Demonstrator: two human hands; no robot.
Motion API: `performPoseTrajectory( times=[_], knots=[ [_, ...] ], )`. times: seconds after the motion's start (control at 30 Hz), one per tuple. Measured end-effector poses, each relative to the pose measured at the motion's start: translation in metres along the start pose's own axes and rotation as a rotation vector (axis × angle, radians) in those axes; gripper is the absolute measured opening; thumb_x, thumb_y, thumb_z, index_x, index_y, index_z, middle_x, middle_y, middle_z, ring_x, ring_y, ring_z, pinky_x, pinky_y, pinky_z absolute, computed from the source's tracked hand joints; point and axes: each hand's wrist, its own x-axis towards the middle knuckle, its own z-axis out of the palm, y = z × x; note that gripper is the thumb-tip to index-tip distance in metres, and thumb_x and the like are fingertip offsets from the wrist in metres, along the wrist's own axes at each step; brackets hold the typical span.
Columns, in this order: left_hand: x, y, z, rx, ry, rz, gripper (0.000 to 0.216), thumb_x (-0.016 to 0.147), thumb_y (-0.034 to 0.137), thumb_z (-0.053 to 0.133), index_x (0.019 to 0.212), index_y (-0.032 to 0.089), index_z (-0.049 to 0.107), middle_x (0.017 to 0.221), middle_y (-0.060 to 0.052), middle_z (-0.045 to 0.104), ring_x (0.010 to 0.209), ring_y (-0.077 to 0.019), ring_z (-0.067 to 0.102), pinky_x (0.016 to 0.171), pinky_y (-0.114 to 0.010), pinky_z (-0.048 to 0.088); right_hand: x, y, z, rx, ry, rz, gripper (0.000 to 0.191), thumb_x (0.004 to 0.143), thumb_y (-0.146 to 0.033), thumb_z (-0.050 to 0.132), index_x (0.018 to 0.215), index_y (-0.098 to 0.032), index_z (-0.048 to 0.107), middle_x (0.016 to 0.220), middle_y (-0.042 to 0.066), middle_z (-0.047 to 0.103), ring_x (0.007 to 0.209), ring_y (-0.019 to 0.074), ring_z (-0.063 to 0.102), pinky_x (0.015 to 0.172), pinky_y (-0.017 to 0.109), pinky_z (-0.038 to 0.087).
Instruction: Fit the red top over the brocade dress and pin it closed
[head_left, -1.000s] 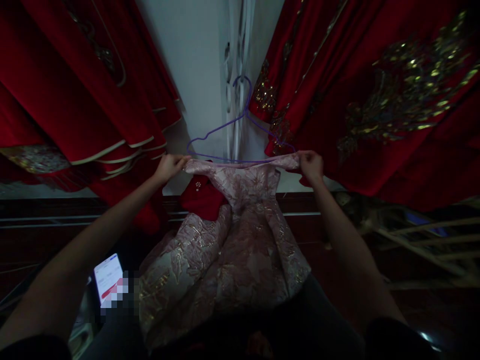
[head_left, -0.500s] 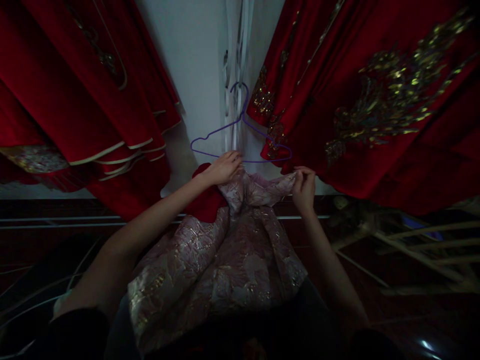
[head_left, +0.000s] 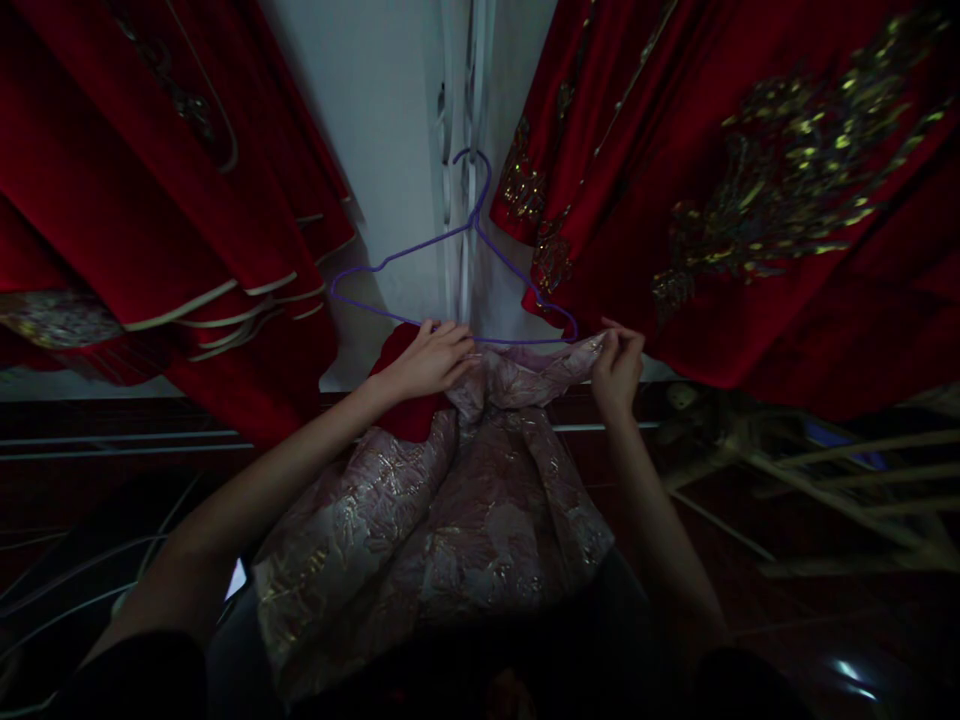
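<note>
A pale pink brocade dress (head_left: 457, 510) with gold leaf pattern hangs down over my lap. Its top edge lies against the bottom bar of a purple wire hanger (head_left: 450, 262), which hooks on a white fitting on the wall. My left hand (head_left: 424, 360) is closed on the middle of the dress top, right at the hanger's bar. My right hand (head_left: 619, 365) pinches the right shoulder of the dress beside the hanger's right end. A red cloth (head_left: 409, 410) shows behind the dress under my left hand.
Red velvet garments with cream piping (head_left: 150, 200) hang at the left. Red garments with gold sequin embroidery (head_left: 750, 190) hang at the right. A white wall (head_left: 390, 120) stands between them. Pale rods (head_left: 825, 480) lie at the lower right. A lit phone screen (head_left: 237, 580) peeks out at the lower left.
My left hand has moved from the dress's left shoulder to its middle. The left shoulder has come off the hanger and the dress top has bunched up. My right hand stays on the right shoulder.
</note>
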Motion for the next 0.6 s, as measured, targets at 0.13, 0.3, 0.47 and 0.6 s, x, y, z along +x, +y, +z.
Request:
performPoseTrajectory(
  times=[0.13, 0.3, 0.47, 0.6],
  knots=[
    [-0.015, -0.002, -0.018, 0.066, -0.028, 0.008, 0.034, 0.097, 0.039, 0.035, 0.094, 0.016, 0.060, 0.098, -0.009, 0.060, 0.096, -0.0235, 0.051, 0.086, -0.040, 0.033, 0.002, -0.003, 0.000, -0.026, 0.016, 0.000, 0.021, 0.096, -0.037, 0.039, 0.099, -0.019, 0.049, 0.107, 0.012, 0.067, 0.101, 0.0215, 0.063, 0.091, 0.041, 0.046],
    [-0.013, -0.006, -0.017, 0.054, -0.046, 0.027, 0.035, 0.097, 0.041, 0.035, 0.096, 0.018, 0.061, 0.101, -0.009, 0.061, 0.094, -0.0227, 0.052, 0.085, -0.039, 0.033, 0.006, -0.008, 0.001, -0.027, -0.009, -0.007, 0.023, 0.096, -0.038, 0.039, 0.100, -0.019, 0.050, 0.107, 0.013, 0.066, 0.101, 0.0225, 0.063, 0.090, 0.041, 0.046],
    [-0.009, -0.007, -0.011, -0.023, -0.052, 0.023, 0.033, 0.097, 0.041, 0.037, 0.096, 0.019, 0.061, 0.101, -0.009, 0.061, 0.096, -0.0230, 0.053, 0.086, -0.039, 0.032, 0.018, -0.010, 0.007, -0.031, -0.045, -0.031, 0.028, 0.096, -0.041, 0.038, 0.101, -0.018, 0.053, 0.103, 0.012, 0.065, 0.097, 0.0225, 0.062, 0.088, 0.040, 0.046],
    [-0.004, -0.006, -0.004, -0.091, -0.045, 0.029, 0.033, 0.096, 0.043, 0.038, 0.094, 0.018, 0.060, 0.102, -0.009, 0.060, 0.098, -0.0231, 0.052, 0.086, -0.039, 0.032, 0.036, -0.025, 0.021, -0.068, -0.100, -0.099, 0.030, 0.096, -0.043, 0.036, 0.098, -0.018, 0.053, 0.097, 0.011, 0.063, 0.093, 0.0220, 0.060, 0.087, 0.039, 0.046]
  ],
)
